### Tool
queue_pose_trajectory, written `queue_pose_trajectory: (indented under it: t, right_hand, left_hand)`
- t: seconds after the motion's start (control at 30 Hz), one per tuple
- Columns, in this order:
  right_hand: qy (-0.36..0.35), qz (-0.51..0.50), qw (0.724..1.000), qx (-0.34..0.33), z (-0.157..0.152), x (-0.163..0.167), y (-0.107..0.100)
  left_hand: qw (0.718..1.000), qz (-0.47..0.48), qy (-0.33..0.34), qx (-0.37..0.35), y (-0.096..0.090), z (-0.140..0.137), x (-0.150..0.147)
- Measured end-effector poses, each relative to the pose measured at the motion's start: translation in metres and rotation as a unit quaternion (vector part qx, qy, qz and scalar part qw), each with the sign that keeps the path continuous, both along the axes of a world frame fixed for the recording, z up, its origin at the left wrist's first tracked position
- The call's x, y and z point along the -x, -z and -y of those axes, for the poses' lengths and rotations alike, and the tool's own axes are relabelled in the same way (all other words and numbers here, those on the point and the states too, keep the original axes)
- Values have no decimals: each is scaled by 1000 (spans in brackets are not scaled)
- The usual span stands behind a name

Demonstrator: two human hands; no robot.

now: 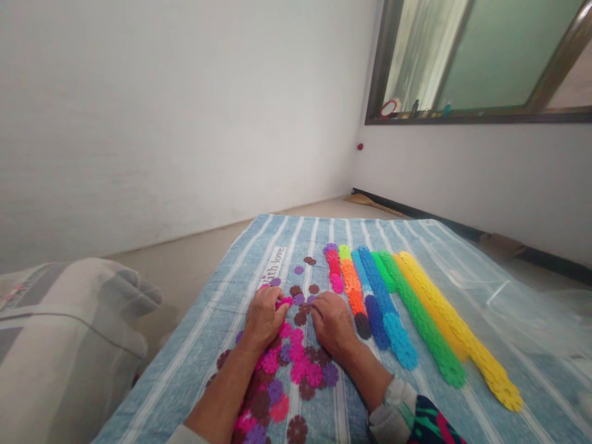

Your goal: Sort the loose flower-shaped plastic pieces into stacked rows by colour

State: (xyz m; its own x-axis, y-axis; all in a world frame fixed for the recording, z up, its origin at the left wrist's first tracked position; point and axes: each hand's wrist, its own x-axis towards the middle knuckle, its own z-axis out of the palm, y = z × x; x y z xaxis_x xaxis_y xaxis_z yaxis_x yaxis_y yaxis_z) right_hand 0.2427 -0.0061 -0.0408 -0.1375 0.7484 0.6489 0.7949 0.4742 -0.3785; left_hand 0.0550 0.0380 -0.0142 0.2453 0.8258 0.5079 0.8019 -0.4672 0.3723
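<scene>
My left hand is closed, its thumb and fingers pinching a pink flower-shaped disc. To its right, my right hand has its fingers curled together at a purple disc; whether it grips that disc is hard to see. Brown discs lie on the cloth between the two hands. Below them spreads a loose heap of pink discs, mixed with purple ones and brown ones. My left forearm covers part of this heap.
Overlapping rows run along the striped cloth at right: red, orange, blue, green and yellow. A clear plastic container lies beyond them. Fabric-covered furniture stands at left, a broom on the floor.
</scene>
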Motion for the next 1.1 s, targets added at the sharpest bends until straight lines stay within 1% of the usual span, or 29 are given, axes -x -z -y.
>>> queue_pose_trajectory:
  t: [0.13, 0.23, 0.33, 0.43, 0.8, 1.1]
  right_hand:
    - [-6, -6, 1000, -4, 1, 0, -1]
    - [-3, -15, 1000, -5, 1, 0, -1]
    - [-4, -24, 1000, -3, 1, 0, -1]
    - [-13, -28, 999, 7, 2, 0, -2]
    - [-83, -46, 992, 82, 5, -3, -16]
    - [-143, -67, 977, 140, 3, -12, -26]
  left_hand:
    - [999, 39, -7, 23, -7, 7, -2]
    - [995, 78, 0, 61, -12, 14, -7]
    - [988, 103, 27, 112, -16, 21, -15]
    - [982, 116, 56, 137, -18, 26, -23]
    - [979, 105, 87, 154, -16, 27, -24]
    - [974, 117, 114, 158, -22, 29, -25]
